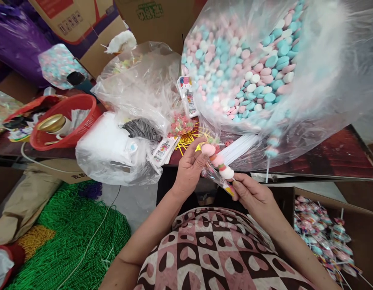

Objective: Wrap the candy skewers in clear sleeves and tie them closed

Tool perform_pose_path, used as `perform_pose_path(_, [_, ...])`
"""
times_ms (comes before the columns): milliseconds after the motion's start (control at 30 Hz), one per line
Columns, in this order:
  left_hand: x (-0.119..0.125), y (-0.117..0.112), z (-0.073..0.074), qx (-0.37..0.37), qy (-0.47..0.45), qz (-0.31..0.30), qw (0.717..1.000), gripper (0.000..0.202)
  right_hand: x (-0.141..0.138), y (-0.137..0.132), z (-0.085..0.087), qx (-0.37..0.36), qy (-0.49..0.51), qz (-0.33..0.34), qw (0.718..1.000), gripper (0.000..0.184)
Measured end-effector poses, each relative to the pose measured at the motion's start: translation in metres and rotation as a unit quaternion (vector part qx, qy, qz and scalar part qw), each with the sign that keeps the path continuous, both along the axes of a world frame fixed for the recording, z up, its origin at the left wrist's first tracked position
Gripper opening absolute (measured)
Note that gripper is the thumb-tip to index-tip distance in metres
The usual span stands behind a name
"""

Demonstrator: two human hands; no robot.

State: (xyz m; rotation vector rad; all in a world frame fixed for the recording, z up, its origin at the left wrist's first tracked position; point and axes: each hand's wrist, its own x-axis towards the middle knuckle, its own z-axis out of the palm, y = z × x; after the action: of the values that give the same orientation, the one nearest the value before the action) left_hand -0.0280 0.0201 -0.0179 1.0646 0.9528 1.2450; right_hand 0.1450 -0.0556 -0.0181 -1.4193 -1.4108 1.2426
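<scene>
A marshmallow skewer (217,160) with pink and white pieces and thin coloured bits between them is held slantwise over the table's front edge. My left hand (189,171) is closed at its upper end, thumb against the top pink marshmallow. Lower down, my right hand (254,195) pinches the stick end just below the white marshmallow. A clear plastic wrapper (217,177) with a yellow printed end lies along the skewer's underside, reaching my right fingers; which fingers grip it is unclear. White sticks (239,149) and yellow twist ties (186,141) lie just beyond my hands.
A large clear bag of marshmallows (261,76) fills the back right; another skewer (273,145) stands against it. Red gummy candies (180,124), printed cards (164,150) and a red basket (88,127) are leftward. A carton (352,241) at lower right holds wrapped skewers.
</scene>
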Motion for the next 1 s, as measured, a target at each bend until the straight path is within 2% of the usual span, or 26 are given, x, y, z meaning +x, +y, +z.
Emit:
perform_pose_path(67, [0.000, -0.002, 0.003, 0.007, 0.009, -0.024, 1.000, 0.044, 0.002, -0.001, -0.001, -0.001, 0.003, -0.004, 1.000, 0.034])
perform_pose_path(233, [-0.001, -0.003, 0.003, 0.052, 0.095, -0.062, 0.992, 0.034, 0.000, -0.008, -0.006, -0.010, 0.012, -0.006, 1.000, 0.033])
perform_pose_path(433, [0.004, -0.004, 0.004, 0.135, 0.228, -0.035, 0.964, 0.034, -0.001, -0.011, -0.008, -0.003, 0.013, -0.020, 1.000, 0.033])
perform_pose_path(500, [0.005, -0.004, 0.004, 0.141, 0.243, -0.029, 0.959, 0.033, -0.001, -0.011, -0.006, 0.012, 0.006, -0.028, 1.000, 0.033])
perform_pose_path(633, [0.008, -0.008, 0.003, 0.107, 0.197, -0.002, 0.974, 0.033, -0.002, -0.010, -0.004, 0.035, 0.002, -0.017, 0.999, 0.032])
perform_pose_path(800, [0.011, -0.010, 0.007, 0.105, 0.155, -0.002, 0.982, 0.030, -0.004, -0.004, -0.008, 0.011, 0.013, -0.033, 0.999, 0.032])
perform_pose_path(933, [0.012, -0.006, 0.006, 0.072, 0.111, 0.002, 0.991, 0.035, 0.010, 0.003, -0.004, 0.001, 0.016, -0.003, 1.000, 0.030])
perform_pose_path(1000, [0.010, -0.003, 0.005, 0.030, 0.074, 0.017, 0.997, 0.044, 0.023, 0.006, -0.001, -0.010, 0.051, -0.029, 0.998, 0.025])
